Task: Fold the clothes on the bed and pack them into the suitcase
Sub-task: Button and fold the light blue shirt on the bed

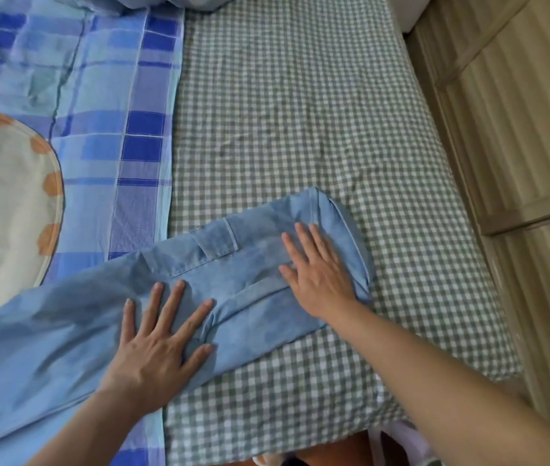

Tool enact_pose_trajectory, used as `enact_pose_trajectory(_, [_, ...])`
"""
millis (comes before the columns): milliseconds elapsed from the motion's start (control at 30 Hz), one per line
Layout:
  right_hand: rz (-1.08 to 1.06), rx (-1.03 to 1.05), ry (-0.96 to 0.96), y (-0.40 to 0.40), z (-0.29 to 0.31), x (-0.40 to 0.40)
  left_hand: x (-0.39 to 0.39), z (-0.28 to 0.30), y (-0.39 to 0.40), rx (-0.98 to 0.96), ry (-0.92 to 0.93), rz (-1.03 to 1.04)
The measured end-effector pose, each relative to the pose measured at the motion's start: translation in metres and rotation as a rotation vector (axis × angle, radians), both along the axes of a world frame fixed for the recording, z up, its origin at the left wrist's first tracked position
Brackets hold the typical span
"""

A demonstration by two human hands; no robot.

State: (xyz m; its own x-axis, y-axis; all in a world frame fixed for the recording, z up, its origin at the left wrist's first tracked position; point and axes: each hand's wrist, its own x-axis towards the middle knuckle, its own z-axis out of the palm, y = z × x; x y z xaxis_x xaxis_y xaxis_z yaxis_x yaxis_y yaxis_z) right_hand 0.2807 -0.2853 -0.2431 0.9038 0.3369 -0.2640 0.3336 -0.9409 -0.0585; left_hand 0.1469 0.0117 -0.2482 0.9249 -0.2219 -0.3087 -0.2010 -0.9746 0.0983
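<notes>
Bedroom in a home. A bed [300,95] with a green-and-white checked sheet [384,156] fills the view; a blue plaid quilt [98,95] and a cream cushion [4,203] with orange patches lie on its left side. Light wood-grain cabinet panels [518,112] adjoin the bed at right.

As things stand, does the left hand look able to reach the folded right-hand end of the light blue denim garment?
Probably yes. The left hand lies flat on the light blue denim garment, and nothing rises between it and the folded end. The right hand already presses there, though, so only the outer rim beyond its fingers is bare.
</notes>
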Motion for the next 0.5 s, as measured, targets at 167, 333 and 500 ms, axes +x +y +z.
enact_pose_trajectory(167, [0.217, 0.009, -0.012, -0.053, 0.001, 0.000, 0.000, -0.002, -0.001, -0.004, -0.003, 0.011])
enact_pose_trajectory(333, [0.112, -0.049, -0.053, -0.066, 0.007, -0.011, -0.001, -0.004, 0.000, -0.019, -0.038, 0.005])
enact_pose_trajectory(500, [0.182, 0.264, -0.239, 0.002, 0.031, -0.020, -0.003, -0.010, 0.000, -0.005, -0.074, 0.005])
